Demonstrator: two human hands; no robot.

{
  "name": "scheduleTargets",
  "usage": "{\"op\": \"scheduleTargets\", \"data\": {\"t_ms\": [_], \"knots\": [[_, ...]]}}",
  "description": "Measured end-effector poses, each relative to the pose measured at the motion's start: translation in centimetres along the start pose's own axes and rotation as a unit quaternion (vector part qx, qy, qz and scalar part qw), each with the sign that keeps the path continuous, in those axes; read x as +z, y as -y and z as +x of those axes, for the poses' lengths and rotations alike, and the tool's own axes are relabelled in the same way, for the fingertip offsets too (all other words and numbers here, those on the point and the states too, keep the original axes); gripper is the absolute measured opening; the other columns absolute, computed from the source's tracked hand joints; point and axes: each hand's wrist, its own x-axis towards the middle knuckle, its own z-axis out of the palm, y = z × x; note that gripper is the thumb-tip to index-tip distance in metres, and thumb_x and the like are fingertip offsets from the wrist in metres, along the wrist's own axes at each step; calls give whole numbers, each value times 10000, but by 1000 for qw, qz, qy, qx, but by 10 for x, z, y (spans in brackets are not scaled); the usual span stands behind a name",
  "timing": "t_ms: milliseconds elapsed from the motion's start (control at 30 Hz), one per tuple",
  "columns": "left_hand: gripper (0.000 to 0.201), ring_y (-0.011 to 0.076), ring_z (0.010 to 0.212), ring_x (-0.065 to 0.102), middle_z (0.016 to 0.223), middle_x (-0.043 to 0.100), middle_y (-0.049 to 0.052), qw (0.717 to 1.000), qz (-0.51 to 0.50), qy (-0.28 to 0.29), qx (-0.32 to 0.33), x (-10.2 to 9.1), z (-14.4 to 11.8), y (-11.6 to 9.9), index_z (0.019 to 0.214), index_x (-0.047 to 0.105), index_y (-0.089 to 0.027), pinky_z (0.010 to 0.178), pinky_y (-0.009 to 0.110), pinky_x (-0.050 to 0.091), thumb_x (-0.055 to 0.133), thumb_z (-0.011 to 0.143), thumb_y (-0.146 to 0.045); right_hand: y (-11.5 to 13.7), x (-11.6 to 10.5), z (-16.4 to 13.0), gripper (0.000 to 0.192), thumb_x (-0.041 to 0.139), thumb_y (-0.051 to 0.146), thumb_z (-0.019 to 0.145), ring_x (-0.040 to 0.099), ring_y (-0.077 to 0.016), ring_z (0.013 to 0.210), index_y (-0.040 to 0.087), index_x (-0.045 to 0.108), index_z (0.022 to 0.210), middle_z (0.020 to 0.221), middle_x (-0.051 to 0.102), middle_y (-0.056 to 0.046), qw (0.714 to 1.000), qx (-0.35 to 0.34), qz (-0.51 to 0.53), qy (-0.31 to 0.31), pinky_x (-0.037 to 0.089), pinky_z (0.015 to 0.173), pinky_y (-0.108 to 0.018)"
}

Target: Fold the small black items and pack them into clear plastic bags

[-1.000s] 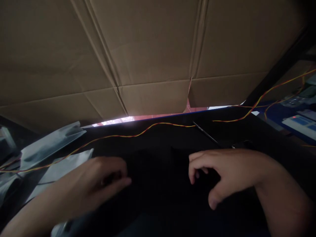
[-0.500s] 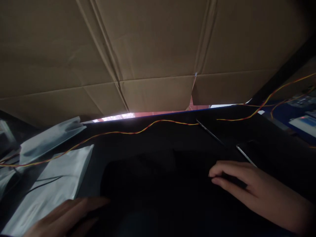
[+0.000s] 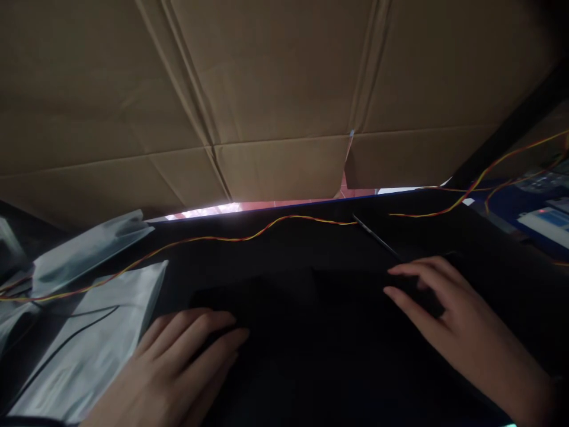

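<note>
My left hand [image 3: 173, 362] is at the lower left, its fingers bent and drawn together with the thumb. Something dark may be in its grip, but it blends into the black surface. My right hand [image 3: 444, 320] is raised on the right, thumb and forefinger apart with nothing visible between them. Between both hands lies a very dark shape [image 3: 275, 320], too dim to name. Just beyond the right hand is a flat dark slab [image 3: 377, 237] with a thin bright edge.
White pouches lie at the left, one flat [image 3: 102, 344] and one farther back [image 3: 89, 252]. A red-and-yellow twisted wire [image 3: 249, 238] crosses the black table [image 3: 249, 261]. Cardboard [image 3: 275, 77] stands behind. At the far right is a white device [image 3: 546, 222] with a red light.
My left hand has moved right and up into fuller view. My right hand has risen slightly, its thumb and forefinger now wider apart, and it covers the second bright-edged slab.
</note>
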Motion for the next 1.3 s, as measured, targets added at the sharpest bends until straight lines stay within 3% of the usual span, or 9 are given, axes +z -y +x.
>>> {"op": "scheduleTargets", "data": {"t_ms": [133,267,467,700,833,967,1133,1233,1300], "knots": [[235,250,805,705,975,774,10,994,-7,76,81,0,37,-6,1066,753,-316,739,418,532,520,1081,-290,-14,9,-7,630,606,825,890,644,-450,1256,291,715,1207,1281,697,-152,998,52,-10,-26,592,939,-613],[225,222,791,657,921,706,16,982,-44,153,103,-5,72,-10,932,690,-258,742,381,494,538,1095,-293,-15,20,-7,514,655,781,884,654,-447,1244,274,698,960,1242,729,-149,999,28,-9,-43,570,993,-616],[234,242,879,644,1044,692,39,966,-51,109,230,19,104,-36,1303,671,-268,773,389,488,626,1087,-348,3,4,3,387,608,679,986,727,-271,722,295,623,940,795,725,-34,992,89,64,62,587,608,-373],[189,228,814,615,997,677,46,975,-65,43,208,55,99,-45,1207,718,-236,714,392,445,560,1115,-283,8,29,-1,615,824,633,804,778,-378,1150,280,628,1268,1248,783,-137,976,130,175,3,669,898,-482],[229,224,848,649,1019,723,44,975,-57,26,212,42,98,-37,1296,698,-244,719,392,444,540,1134,-275,4,39,-1,513,761,577,868,731,-378,1259,305,645,1286,1291,761,-114,982,113,150,-6,610,1036,-544],[203,208,893,663,1029,733,38,983,-112,8,146,18,101,-14,1208,725,-243,776,369,459,541,1130,-282,8,17,3,463,713,591,896,735,-383,1234,356,663,1293,1346,753,-79,991,89,101,-19,601,1014,-562],[243,189,844,677,935,726,34,978,-157,78,113,9,102,7,1028,752,-222,774,339,477,529,1111,-270,52,-13,4,361,656,478,985,791,-344,1041,391,665,1335,1264,793,-57,997,5,-31,-76,625,853,-475],[204,195,823,696,910,732,28,972,-156,123,125,17,100,7,1018,746,-226,763,336,481,560,1090,-268,102,-3,2,292,605,301,1016,790,-307,977,353,681,1293,1199,799,-51,986,-127,-52,-99,631,821,-433],[172,202,812,699,892,726,26,969,-159,134,131,22,99,7,990,724,-221,751,336,477,576,1071,-253,132,17,2,380,545,116,992,776,-284,995,302,677,1296,1206,785,-67,978,-195,-45,-52,634,815,-408]]}}
